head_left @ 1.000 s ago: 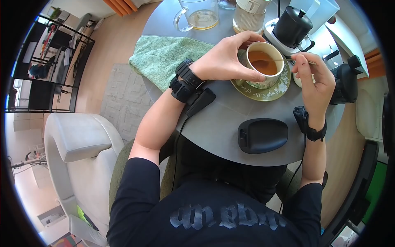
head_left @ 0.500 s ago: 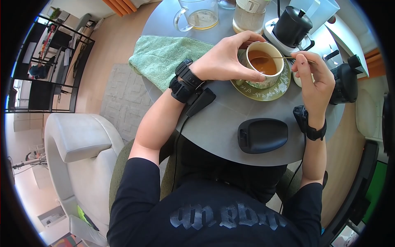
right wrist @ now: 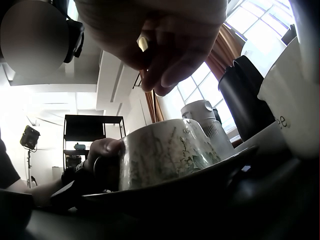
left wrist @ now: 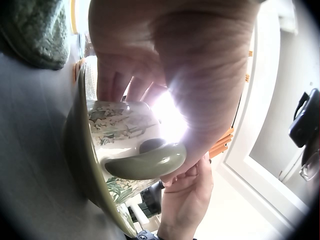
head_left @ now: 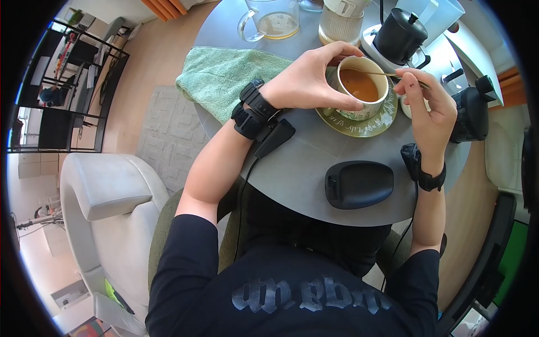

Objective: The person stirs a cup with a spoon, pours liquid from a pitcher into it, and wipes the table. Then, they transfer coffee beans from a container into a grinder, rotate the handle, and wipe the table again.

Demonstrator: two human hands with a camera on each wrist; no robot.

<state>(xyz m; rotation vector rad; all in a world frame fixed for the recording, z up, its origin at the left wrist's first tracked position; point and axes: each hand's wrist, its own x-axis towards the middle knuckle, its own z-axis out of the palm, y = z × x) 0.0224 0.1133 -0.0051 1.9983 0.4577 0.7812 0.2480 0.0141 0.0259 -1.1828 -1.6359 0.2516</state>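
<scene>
A cup with a printed plant pattern [left wrist: 122, 127] holds brown liquid [head_left: 359, 87] and stands on a green saucer [head_left: 359, 130] with pale lettering. My left hand [head_left: 307, 80] spans the cup, thumb on the near side and fingers round the far side. The cup's green handle [left wrist: 145, 162] shows below that palm in the left wrist view. To the right, my right hand [head_left: 429, 106] pinches a thin spoon [head_left: 379, 73] between thumb and fingers. The spoon slants over the cup's rim, its lower end hidden in the liquid.
A green towel [head_left: 224, 78] lies left of the cup. Behind stand a glass mug [head_left: 275, 22], a ribbed container [head_left: 340, 25] and a black kettle [head_left: 400, 38]. A black rounded case [head_left: 359, 185] sits near the table's front edge. Cables hang from both wrists.
The spoon has swung toward the far side of the cup, and the liquid's surface has shifted with it. My right fingers moved slightly; the left hand and cup stay in place.
</scene>
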